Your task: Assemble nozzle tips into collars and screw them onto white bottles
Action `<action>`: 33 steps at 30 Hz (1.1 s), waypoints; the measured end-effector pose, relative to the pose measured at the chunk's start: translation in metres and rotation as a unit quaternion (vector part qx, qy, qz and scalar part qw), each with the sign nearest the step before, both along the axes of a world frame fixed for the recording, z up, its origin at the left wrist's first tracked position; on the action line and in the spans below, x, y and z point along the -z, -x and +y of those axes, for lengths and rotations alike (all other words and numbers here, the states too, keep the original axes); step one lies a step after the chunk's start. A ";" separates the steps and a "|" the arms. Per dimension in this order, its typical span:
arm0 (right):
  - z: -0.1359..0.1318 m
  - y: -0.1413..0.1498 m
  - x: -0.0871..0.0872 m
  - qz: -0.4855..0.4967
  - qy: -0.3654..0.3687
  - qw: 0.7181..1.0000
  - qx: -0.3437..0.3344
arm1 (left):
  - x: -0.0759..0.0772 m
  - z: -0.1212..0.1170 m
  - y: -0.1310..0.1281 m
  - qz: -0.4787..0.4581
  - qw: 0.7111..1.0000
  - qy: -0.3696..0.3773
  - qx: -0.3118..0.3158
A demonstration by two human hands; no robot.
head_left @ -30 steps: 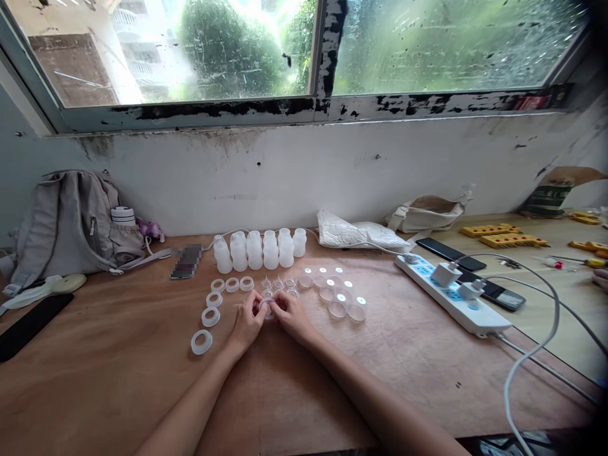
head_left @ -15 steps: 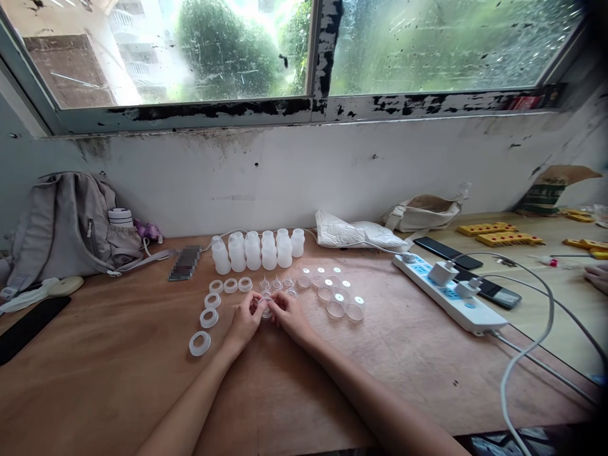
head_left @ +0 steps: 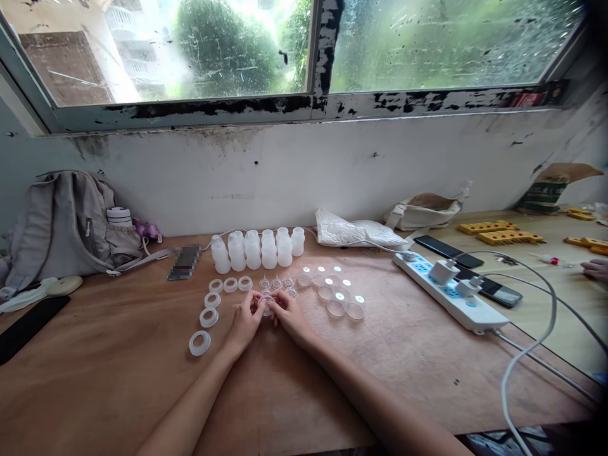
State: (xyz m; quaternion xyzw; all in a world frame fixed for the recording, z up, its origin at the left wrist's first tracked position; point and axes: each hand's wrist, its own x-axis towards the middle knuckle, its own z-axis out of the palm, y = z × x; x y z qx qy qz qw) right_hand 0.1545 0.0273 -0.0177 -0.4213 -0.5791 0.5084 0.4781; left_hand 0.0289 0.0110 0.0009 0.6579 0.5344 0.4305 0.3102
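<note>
My left hand (head_left: 249, 316) and my right hand (head_left: 287, 315) meet over the table, pinching a small translucent bottle ring (head_left: 266, 308) between their fingertips. Fingers cover much of it, so I cannot tell whether a teat sits inside. Just beyond the hands stand several clear teats (head_left: 277, 284). To the left, several frosted bottle rings (head_left: 209, 317) lie in a bent row. Clear domed caps (head_left: 335, 308), some with white discs, rest to the right. Behind everything, frosted baby bottles (head_left: 253, 253) stand upright in two close rows.
A white power strip (head_left: 449, 294) with plugged chargers and looping cables lies at right, beside dark phones (head_left: 449, 252). A white plastic bag (head_left: 356, 231) lies against the wall. A grey backpack (head_left: 71, 221) leans at left. Another person's hand (head_left: 596, 270) shows at the right edge.
Both hands stay in the same place, with only slight finger movement on the ring. The parts on the table have not moved.
</note>
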 end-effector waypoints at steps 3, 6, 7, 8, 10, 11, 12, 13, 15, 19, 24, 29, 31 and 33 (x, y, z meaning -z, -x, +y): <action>0.003 -0.001 0.001 0.006 -0.010 1.000 0.004 | -0.001 0.001 0.000 0.000 1.000 0.004 -0.007; 0.003 -0.003 0.001 -0.002 -0.018 1.000 0.008 | -0.002 0.000 0.000 0.008 1.000 -0.001 0.003; 0.002 -0.003 0.001 -0.009 -0.022 1.000 0.009 | -0.003 -0.001 0.000 0.013 1.000 -0.008 0.002; 0.002 -0.003 0.000 -0.019 -0.028 0.999 0.012 | -0.003 -0.001 0.000 0.019 1.000 -0.017 -0.001; 0.000 -0.004 -0.002 -0.047 -0.048 0.997 0.026 | -0.001 -0.001 0.000 0.027 0.999 -0.032 -0.006; -0.001 -0.004 -0.004 -0.062 -0.060 0.996 0.035 | 0.000 -0.001 0.001 0.030 0.999 -0.035 -0.007; -0.001 -0.003 -0.005 -0.075 -0.071 0.994 0.042 | 0.001 0.000 0.001 0.031 0.999 -0.037 -0.009; -0.001 -0.003 -0.007 -0.086 -0.081 0.992 0.048 | 0.002 0.000 0.001 0.032 0.999 -0.037 -0.010; -0.002 -0.003 -0.009 -0.100 -0.093 0.989 0.054 | 0.004 0.001 0.001 0.036 0.999 -0.038 -0.014; -0.002 -0.004 -0.009 -0.118 -0.100 0.985 0.069 | 0.003 0.003 0.001 0.027 0.999 -0.038 -0.001; -0.003 -0.006 -0.008 -0.130 -0.115 0.983 0.057 | 0.003 0.002 0.002 0.001 0.999 -0.023 0.025; -0.003 -0.005 -0.008 -0.123 -0.131 0.983 0.044 | 0.007 0.004 0.003 0.014 0.999 -0.038 0.019; -0.003 -0.005 -0.008 -0.121 -0.127 0.983 0.044 | 0.008 0.005 0.003 0.023 0.999 -0.045 0.017; -0.003 -0.004 -0.007 -0.121 -0.125 0.984 0.044 | 0.009 0.005 0.003 0.029 0.998 -0.051 0.013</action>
